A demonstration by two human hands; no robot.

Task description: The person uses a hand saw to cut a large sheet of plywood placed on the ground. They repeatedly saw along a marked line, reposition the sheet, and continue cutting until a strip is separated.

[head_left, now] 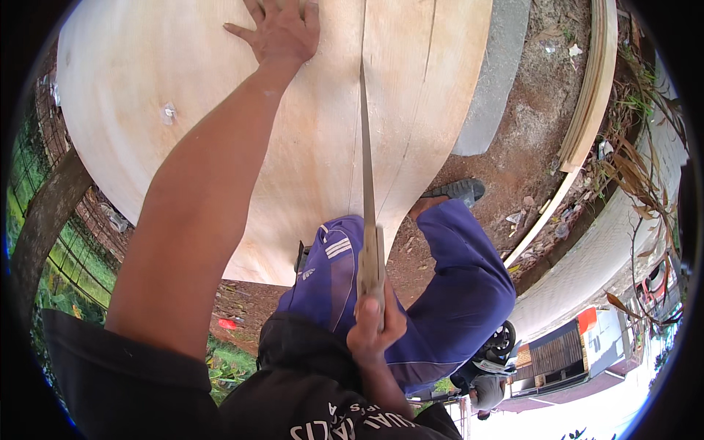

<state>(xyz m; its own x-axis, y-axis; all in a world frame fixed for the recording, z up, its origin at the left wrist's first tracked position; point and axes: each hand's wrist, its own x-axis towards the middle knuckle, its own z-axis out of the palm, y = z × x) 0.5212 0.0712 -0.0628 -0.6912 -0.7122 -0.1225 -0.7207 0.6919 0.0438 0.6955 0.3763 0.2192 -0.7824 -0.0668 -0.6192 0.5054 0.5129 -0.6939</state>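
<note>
A large pale plywood sheet (183, 191) spreads out in front of me, with long dark lines running away from me on its right part. My left hand (282, 31) rests flat on the sheet at the far side, fingers spread. In my right hand (376, 326) is the handle of a hand saw (368, 169), closed fingers wrapped round it. The saw's blade is seen nearly edge-on and points away from me, its tip at the end of a dark line that runs on beyond it. One of my knees, in purple trousers (330, 257), is by the sheet's near edge.
A grey flat sheet (499, 73) lies to the right of the plywood. Farther right, a stack of long wooden strips (592, 88) rests on brown soil beside a pale wall (587, 227). A tree trunk (45, 220) stands at the left. A person (485, 392) and a motorbike (495, 348) are at lower right.
</note>
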